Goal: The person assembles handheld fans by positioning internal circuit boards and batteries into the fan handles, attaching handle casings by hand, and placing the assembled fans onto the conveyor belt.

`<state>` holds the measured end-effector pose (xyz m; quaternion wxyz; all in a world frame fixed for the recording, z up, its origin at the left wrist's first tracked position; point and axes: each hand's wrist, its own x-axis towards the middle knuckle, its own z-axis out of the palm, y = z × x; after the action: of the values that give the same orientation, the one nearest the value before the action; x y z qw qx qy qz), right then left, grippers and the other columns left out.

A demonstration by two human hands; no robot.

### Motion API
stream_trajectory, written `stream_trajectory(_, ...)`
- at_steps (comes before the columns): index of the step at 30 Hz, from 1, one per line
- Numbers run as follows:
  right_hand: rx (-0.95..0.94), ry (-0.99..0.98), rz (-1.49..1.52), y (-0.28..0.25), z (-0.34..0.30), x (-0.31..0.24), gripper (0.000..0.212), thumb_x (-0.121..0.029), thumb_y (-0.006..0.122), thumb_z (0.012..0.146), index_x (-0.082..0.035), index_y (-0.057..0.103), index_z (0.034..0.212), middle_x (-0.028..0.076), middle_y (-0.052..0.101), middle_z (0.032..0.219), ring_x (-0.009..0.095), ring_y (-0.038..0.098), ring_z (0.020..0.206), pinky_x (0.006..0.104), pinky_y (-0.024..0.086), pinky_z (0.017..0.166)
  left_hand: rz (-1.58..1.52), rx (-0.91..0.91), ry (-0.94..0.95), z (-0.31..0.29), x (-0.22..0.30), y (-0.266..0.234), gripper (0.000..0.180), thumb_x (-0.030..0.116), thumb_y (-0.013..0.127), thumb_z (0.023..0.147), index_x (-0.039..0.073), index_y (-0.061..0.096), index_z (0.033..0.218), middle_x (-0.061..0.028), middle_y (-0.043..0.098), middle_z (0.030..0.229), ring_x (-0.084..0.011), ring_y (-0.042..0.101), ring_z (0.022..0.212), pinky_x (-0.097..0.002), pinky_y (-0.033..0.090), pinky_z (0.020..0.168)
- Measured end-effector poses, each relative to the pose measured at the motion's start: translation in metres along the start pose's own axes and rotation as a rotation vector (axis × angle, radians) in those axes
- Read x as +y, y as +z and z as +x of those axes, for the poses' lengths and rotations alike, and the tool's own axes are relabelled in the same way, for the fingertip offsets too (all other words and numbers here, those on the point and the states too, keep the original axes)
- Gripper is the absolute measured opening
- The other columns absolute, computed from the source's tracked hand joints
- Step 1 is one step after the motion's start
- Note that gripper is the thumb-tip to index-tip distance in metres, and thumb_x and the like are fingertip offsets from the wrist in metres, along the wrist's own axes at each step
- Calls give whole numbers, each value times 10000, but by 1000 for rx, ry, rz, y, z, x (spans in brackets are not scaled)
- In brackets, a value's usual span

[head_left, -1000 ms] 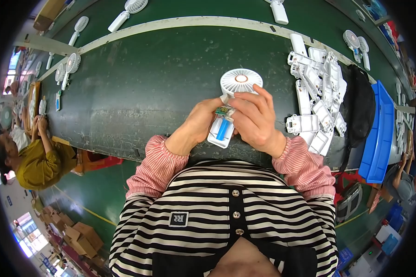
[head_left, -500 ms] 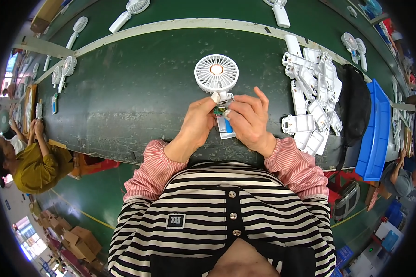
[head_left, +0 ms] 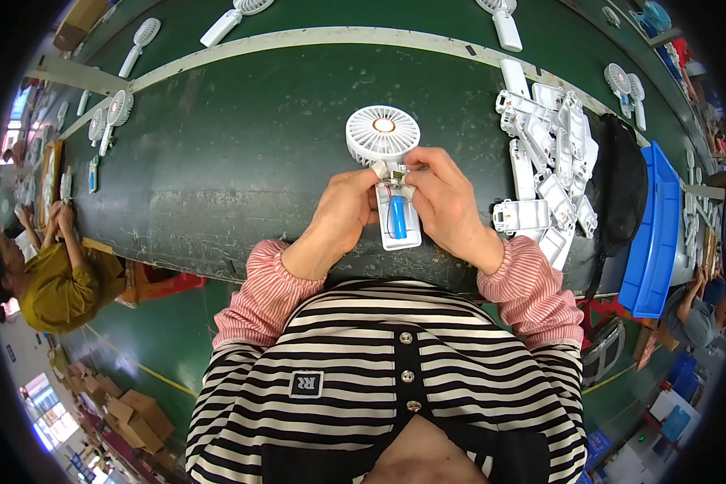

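Note:
Right before me a white handheld fan point(head_left: 383, 135) lies on the dark worktop, its round grille away from me. Its handle is open toward me and shows a blue battery cell point(head_left: 398, 218) with thin wires. My left hand point(head_left: 340, 211) grips the neck of the fan from the left, fingers closed. From the right, my right hand point(head_left: 445, 202) pinches at a small green circuit board point(head_left: 397, 176) at the top of the handle. Its fingertips partly cover the board. Both hands wear pale fingertip covers.
A pile of white plastic handle shells point(head_left: 544, 173) lies to the right, beside a black bag point(head_left: 623, 185) and a blue bin point(head_left: 653, 234). More white fans lie beyond the pale rail point(head_left: 298, 40). At the left a person in a mustard top point(head_left: 64, 282) sits working.
The fan has come slightly nearer and to the right, and more of the open handle and battery shows. My right index finger has come down from its raised position onto the neck area.

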<state>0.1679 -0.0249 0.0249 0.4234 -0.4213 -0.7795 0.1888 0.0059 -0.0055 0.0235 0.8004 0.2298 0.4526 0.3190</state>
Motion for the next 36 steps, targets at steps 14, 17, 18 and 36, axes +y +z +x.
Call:
stream_trajectory(14, -162, 73, 47, -9, 14, -2, 179, 129, 498, 672, 60, 520, 836, 140, 499, 937, 297, 538, 820, 334, 450, 693, -68, 34, 19, -2, 0, -1, 287, 212, 452, 878, -45, 542, 970, -88, 602, 856, -153, 594, 713, -304, 510, 594)
stream_trajectory(17, -185, 80, 61, -9, 17, -3, 194, 139, 496, 647, 61, 517, 823, 139, 492, 924, 308, 527, 845, 361, 447, 706, -83, 29, 32, -1, -1, -3, 286, 214, 458, 877, -46, 544, 960, -89, 602, 845, -152, 593, 698, -304, 508, 581)
stream_trajectory(18, -194, 75, 59, -9, 18, -3, 193, 139, 495, 647, 61, 516, 821, 138, 490, 923, 306, 526, 850, 359, 446, 709, -87, 32, 33, -2, -1, -4, 286, 214, 458, 877, -46, 544, 960, -89, 602, 845, -152, 593, 698, -304, 508, 581)
stream_trajectory(36, -315, 13, -55, -12, 23, -9, 191, 124, 527, 623, 58, 521, 802, 131, 488, 943, 308, 510, 880, 355, 457, 733, -109, 67, 1, -3, 0, -4, 253, 206, 478, 873, -33, 557, 895, -75, 574, 762, -139, 569, 627, -296, 499, 525)
